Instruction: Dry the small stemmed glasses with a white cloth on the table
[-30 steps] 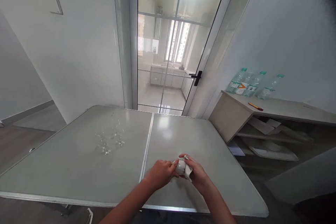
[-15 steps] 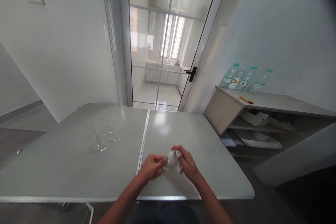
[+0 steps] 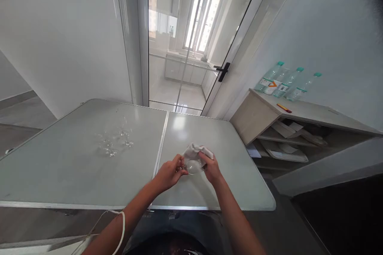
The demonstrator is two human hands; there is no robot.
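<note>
Over the right half of the table [image 3: 143, 191], my left hand [image 3: 171, 172] pinches a clear rounded glass [image 3: 194, 166] by its left end, where the fingers hide part of it. My right hand [image 3: 210, 167] is closed on a white cloth [image 3: 191, 151] pressed against the far and right side of the glass. How far the cloth reaches into the glass I cannot tell. Several clear glass pieces [image 3: 111, 152] lie close together on the left half of the table; their exact shapes are hard to make out.
A shelf unit [image 3: 254, 115] adjoins the table's far right, with plastic bottles [image 3: 269, 77] and a yellow-red pen-like object [image 3: 283, 108] on top. Behind the table is a glass door [image 3: 167, 67] with a black handle [image 3: 223, 71]. A white cord [image 3: 123, 223] hangs by my left forearm.
The view has tilted downward. The cloth has spread out over the far side of the glass, and my right hand has shifted to the glass's right side. My left hand keeps its pinch.
</note>
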